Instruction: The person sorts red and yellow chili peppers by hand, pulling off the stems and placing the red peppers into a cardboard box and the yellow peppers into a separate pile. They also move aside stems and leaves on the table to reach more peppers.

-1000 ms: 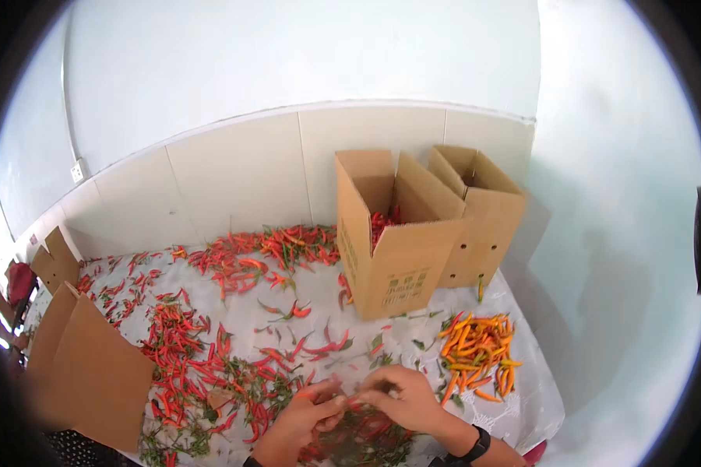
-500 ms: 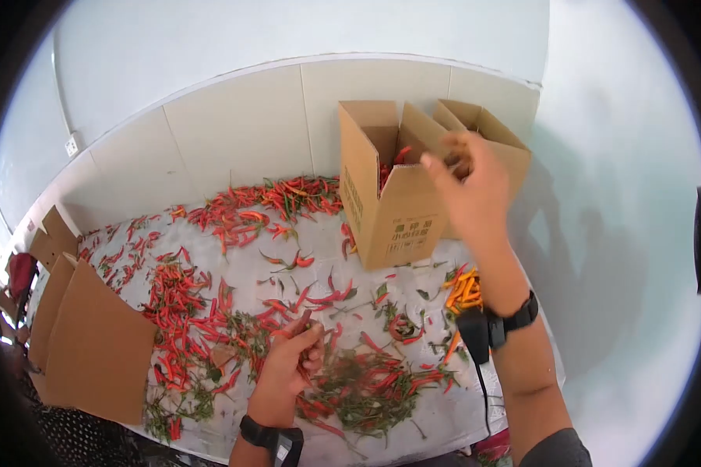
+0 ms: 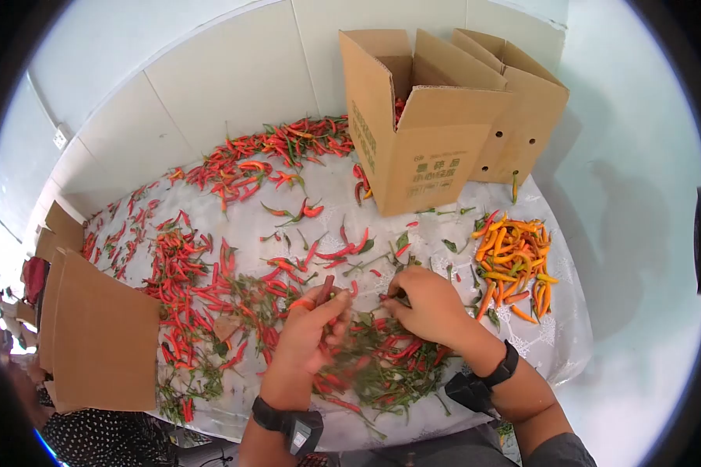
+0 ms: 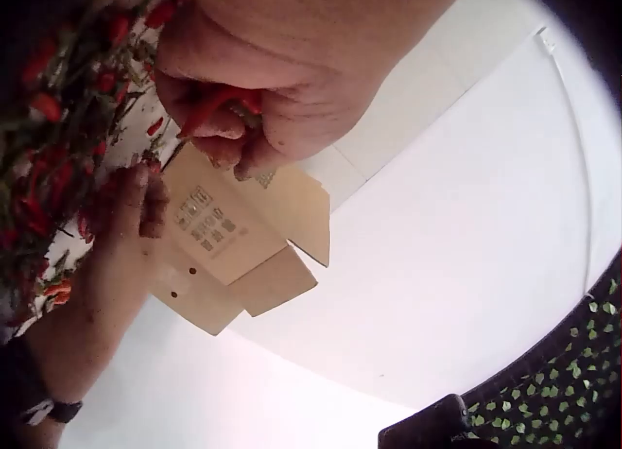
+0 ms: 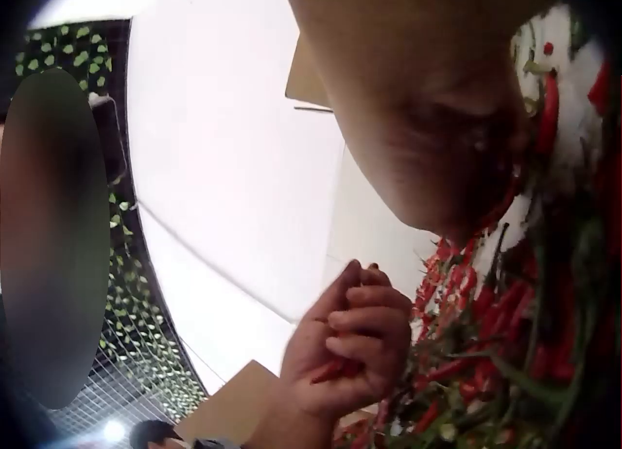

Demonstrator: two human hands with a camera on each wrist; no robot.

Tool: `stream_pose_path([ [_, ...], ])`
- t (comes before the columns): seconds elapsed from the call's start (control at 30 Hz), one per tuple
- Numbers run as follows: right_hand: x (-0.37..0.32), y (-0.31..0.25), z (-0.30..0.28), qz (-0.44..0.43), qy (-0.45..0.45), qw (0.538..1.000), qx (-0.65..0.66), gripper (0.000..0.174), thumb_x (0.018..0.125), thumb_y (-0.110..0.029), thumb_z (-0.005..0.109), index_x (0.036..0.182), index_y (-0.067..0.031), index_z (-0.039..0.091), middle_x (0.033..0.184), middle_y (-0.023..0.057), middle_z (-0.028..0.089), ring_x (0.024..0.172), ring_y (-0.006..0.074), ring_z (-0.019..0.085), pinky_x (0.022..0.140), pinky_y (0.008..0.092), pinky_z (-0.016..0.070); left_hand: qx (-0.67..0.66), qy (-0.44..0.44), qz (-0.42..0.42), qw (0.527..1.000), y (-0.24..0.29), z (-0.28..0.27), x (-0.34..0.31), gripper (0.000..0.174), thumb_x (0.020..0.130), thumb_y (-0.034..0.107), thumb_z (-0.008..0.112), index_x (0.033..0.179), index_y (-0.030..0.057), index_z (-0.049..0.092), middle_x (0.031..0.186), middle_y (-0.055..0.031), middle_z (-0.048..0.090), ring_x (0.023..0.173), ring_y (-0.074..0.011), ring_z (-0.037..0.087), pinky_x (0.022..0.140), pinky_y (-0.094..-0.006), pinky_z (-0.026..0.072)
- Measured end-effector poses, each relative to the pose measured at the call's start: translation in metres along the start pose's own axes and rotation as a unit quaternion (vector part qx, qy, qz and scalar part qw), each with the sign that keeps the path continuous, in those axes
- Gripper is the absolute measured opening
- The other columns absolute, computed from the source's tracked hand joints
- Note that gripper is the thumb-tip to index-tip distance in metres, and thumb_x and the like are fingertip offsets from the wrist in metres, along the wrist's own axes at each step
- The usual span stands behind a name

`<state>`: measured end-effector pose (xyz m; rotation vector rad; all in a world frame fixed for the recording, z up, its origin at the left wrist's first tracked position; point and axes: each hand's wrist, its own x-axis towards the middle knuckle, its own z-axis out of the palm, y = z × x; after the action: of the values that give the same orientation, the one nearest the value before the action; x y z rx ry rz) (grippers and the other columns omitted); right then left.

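Observation:
My left hand (image 3: 308,335) is raised over the near pile, its fingers curled round red chili peppers (image 4: 219,104); one stalk end pokes up past the thumb. In the right wrist view a red chili (image 5: 335,369) shows in that palm. My right hand (image 3: 428,307) is just to the right, bent down over the pile, thumb and fingers pinching a red chili (image 5: 503,204) that the hand mostly hides. Below both hands lies the near pile of red chilies and green stems (image 3: 389,366).
Behind stand an open cardboard box (image 3: 444,144) with red chilies inside and a second box (image 3: 533,117). Orange chilies (image 3: 514,261) are heaped at right. Red chilies (image 3: 175,272) spread over the left and back of the table (image 3: 327,214); another carton (image 3: 105,335) stands at left.
My right hand has come down from above the box rim to the near pile, beside the left hand. The left hand stays over the pile, still holding chilies. The head view has tilted downward.

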<state>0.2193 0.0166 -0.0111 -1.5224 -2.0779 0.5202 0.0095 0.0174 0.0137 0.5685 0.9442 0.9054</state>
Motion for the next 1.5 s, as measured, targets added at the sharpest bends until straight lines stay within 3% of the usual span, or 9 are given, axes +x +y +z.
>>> stream_pose_path([
  [0.07, -0.002, 0.004, -0.007, 0.044, -0.022, 0.979, 0.2, 0.023, 0.082, -0.019, 0.071, 0.094, -0.0041, 0.059, 0.086, 0.0079, 0.061, 0.083, 0.0205, 0.063, 0.067, 0.0332, 0.0503, 0.008, 0.004, 0.002, 1.0, -0.001, 0.0, 0.001, 0.014, 0.088, 0.013, 0.066, 0.096, 0.006, 0.058, 0.072, 0.0004, 0.054, 0.053, -0.0056, 0.047, 0.042, -0.0181, 0.0306],
  [0.2, -0.005, -0.015, -0.03, 0.142, -0.063, 0.842, 0.517, 0.023, 0.089, -0.014, 0.067, 0.105, -0.0039, 0.054, 0.089, 0.0025, 0.061, 0.08, 0.0079, 0.06, 0.065, 0.0243, 0.0507, 0.055, 0.003, 0.008, 0.998, -0.007, 0.003, 0.001, 0.015, 0.09, 0.012, 0.065, 0.099, 0.0049, 0.056, 0.076, -0.0013, 0.055, 0.053, -0.0062, 0.045, 0.042, -0.019, 0.0297],
  [0.3, -0.006, -0.016, -0.028, 0.139, -0.073, 0.819, 0.551, 0.023, 0.089, -0.01, 0.067, 0.107, -0.0027, 0.055, 0.089, 0.0039, 0.063, 0.077, 0.0088, 0.061, 0.066, 0.0242, 0.0518, 0.078, -0.043, 0.024, 0.996, -0.009, 0.007, -0.002, 0.021, 0.089, 0.012, 0.066, 0.104, 0.0026, 0.056, 0.075, -0.0005, 0.053, 0.053, -0.0063, 0.043, 0.043, -0.0197, 0.0276],
  [0.8, -0.011, -0.012, -0.019, 0.053, 0.038, 0.957, 0.284, 0.013, 0.093, -0.01, 0.06, 0.09, 0.0026, 0.062, 0.075, 0.0047, 0.064, 0.066, 0.009, 0.062, 0.06, 0.0236, 0.0509, 0.133, -0.031, 0.049, 0.989, -0.009, 0.009, -0.007, 0.018, 0.083, 0.006, 0.071, 0.097, 0.0025, 0.06, 0.07, -0.002, 0.057, 0.05, -0.0057, 0.046, 0.041, -0.0184, 0.0288],
  [0.9, -0.009, -0.007, -0.02, 0.126, -0.031, 0.891, 0.436, 0.013, 0.095, -0.011, 0.058, 0.09, 0.0005, 0.061, 0.075, 0.0047, 0.063, 0.062, 0.0083, 0.059, 0.057, 0.0231, 0.0485, 0.125, -0.037, 0.039, 0.991, -0.007, 0.009, -0.008, 0.017, 0.084, 0.006, 0.069, 0.097, 0.0022, 0.059, 0.071, -0.0038, 0.059, 0.049, -0.0061, 0.045, 0.04, -0.0188, 0.0284],
  [1.0, -0.008, -0.002, -0.02, 0.166, -0.057, 0.75, 0.638, 0.014, 0.095, -0.014, 0.059, 0.09, -0.0009, 0.06, 0.076, 0.0044, 0.062, 0.061, 0.0074, 0.056, 0.055, 0.0223, 0.0464, 0.09, -0.021, 0.018, 0.996, -0.004, 0.012, -0.011, 0.015, 0.086, 0.007, 0.066, 0.098, 0.0011, 0.059, 0.073, -0.0066, 0.061, 0.048, -0.0063, 0.045, 0.039, -0.0194, 0.0279],
  [1.1, -0.007, -0.004, -0.023, 0.136, -0.04, 0.842, 0.52, 0.014, 0.093, -0.015, 0.062, 0.093, -0.0013, 0.062, 0.077, 0.0042, 0.062, 0.066, 0.0079, 0.058, 0.058, 0.0217, 0.0466, 0.067, -0.036, -0.004, 0.997, -0.001, 0.01, -0.011, 0.014, 0.089, 0.009, 0.064, 0.098, -0.0001, 0.06, 0.076, -0.0049, 0.06, 0.051, -0.0048, 0.046, 0.039, -0.018, 0.0263],
  [1.2, -0.008, -0.013, -0.018, -0.012, 0.068, 0.912, 0.403, 0.015, 0.09, -0.014, 0.066, 0.097, -0.0019, 0.063, 0.077, 0.0021, 0.061, 0.07, 0.0086, 0.059, 0.061, 0.0213, 0.047, 0.071, -0.039, -0.013, 0.997, -0.001, 0.01, -0.012, 0.014, 0.09, 0.011, 0.063, 0.097, -0.0004, 0.061, 0.077, -0.0032, 0.06, 0.053, -0.0039, 0.046, 0.04, -0.0172, 0.0254],
  [1.5, -0.012, -0.012, -0.021, -0.021, 0.098, 0.957, 0.274, 0.014, 0.087, -0.011, 0.067, 0.099, -0.0035, 0.064, 0.081, 0.0022, 0.062, 0.072, 0.0113, 0.057, 0.067, 0.026, 0.046, 0.105, -0.056, -0.033, 0.992, -0.005, 0.008, -0.009, 0.012, 0.089, 0.01, 0.063, 0.096, 0.0003, 0.059, 0.076, -0.0087, 0.061, 0.05, -0.0063, 0.046, 0.038, -0.0189, 0.028],
])
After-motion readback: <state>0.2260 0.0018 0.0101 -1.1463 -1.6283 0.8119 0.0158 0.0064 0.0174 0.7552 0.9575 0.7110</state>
